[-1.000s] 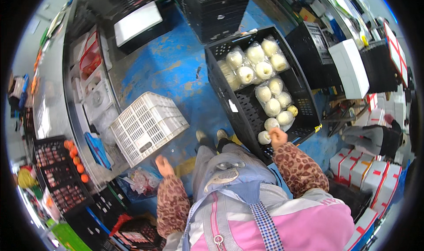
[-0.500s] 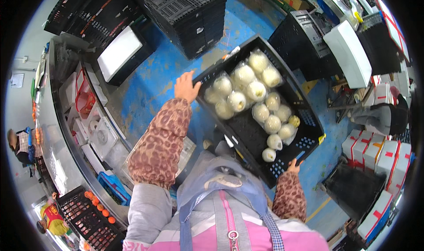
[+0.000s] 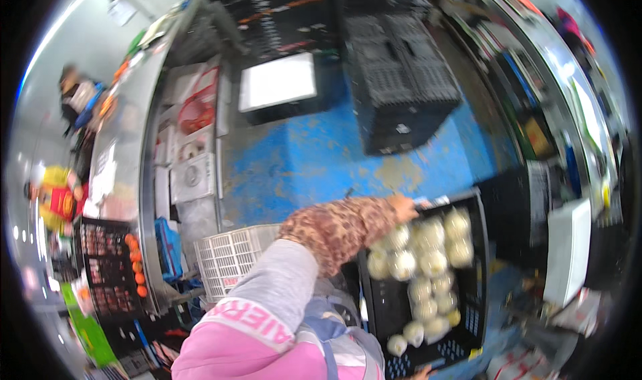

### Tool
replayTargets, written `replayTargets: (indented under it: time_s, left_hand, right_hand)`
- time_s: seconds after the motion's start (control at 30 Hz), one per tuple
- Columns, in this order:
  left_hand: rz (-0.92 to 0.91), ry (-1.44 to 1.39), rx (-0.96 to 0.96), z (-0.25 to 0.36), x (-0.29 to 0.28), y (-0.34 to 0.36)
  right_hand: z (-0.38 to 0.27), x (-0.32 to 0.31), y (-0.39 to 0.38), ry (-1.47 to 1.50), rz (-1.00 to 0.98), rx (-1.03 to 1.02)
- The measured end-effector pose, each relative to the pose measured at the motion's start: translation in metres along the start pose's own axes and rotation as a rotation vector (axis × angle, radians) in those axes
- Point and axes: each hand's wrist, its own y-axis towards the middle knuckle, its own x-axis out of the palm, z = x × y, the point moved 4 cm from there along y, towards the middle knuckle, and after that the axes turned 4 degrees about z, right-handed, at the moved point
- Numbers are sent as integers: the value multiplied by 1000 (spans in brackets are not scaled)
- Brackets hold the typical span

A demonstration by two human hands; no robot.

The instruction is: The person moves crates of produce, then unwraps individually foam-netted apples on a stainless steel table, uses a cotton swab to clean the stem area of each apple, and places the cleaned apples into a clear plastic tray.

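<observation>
Our left hand (image 3: pixel 403 208) clamps the far end of the black crate (image 3: pixel 388 306) on our right; our right hand (image 3: pixel 422 373) is at its near end, grip unclear to us. Pale wrapped fruits (image 3: pixel 433 263) lie inside, with a white crate (image 3: pixel 227 259) further left

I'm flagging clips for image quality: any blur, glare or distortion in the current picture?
Head view: blur softens the left hand and pale fruit; head view: the white panel looks washed out; head view: the metal counter bows, with dark corners around.
</observation>
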Motion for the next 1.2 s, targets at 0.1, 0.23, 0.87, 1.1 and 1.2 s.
replayTargets:
  time_s: [0.1,0.23,0.87,1.1,1.2]
  left_hand:
    - [55,-29,-21,5,-18,-13]
    - [135,-141,-75,-18,-89,-44]
    - [903,-380,-599,-299,-499,-327]
    - [1334,-399,-937,-332,-481,-448]
    - [1478,-433,-1105,-321,-464,-497]
  right_hand:
    - [-76,69,-1,43,-99,-90]
    - [-197,145,-28,116,-253,-215]
    - [-737,395,-304,243,-986,-746]
    - [-906,442,-368,270,-1347,-898]
    - [-970,458,-423,231,-1588,-990]
